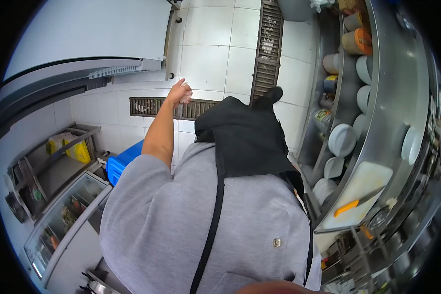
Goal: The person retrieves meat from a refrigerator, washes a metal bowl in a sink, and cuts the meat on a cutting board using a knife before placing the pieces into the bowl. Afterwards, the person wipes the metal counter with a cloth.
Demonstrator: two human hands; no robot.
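Observation:
My left hand (pixel 178 93) is held out low over the tiled floor, above a floor drain grate (pixel 201 109). Its fingers curl inward around a small whitish, crumpled-looking thing (pixel 187 95), too small to name. The bare forearm runs back to the sleeve of the grey shirt (pixel 191 210), worn with a black apron (pixel 250 152). Nowhere in view is my right hand. To the right, a knife with an orange handle (pixel 347 208) lies on a white cutting board (pixel 362 183) on the steel counter.
A large white appliance (pixel 83 34) stands at the upper left. Below it are a blue bin (pixel 125 159) and a glass-topped food case (pixel 66 215). White bowls (pixel 343 139) and tubs (pixel 357 41) fill the shelf under the steel counter (pixel 397 83). A second grate (pixel 267 49) crosses the floor.

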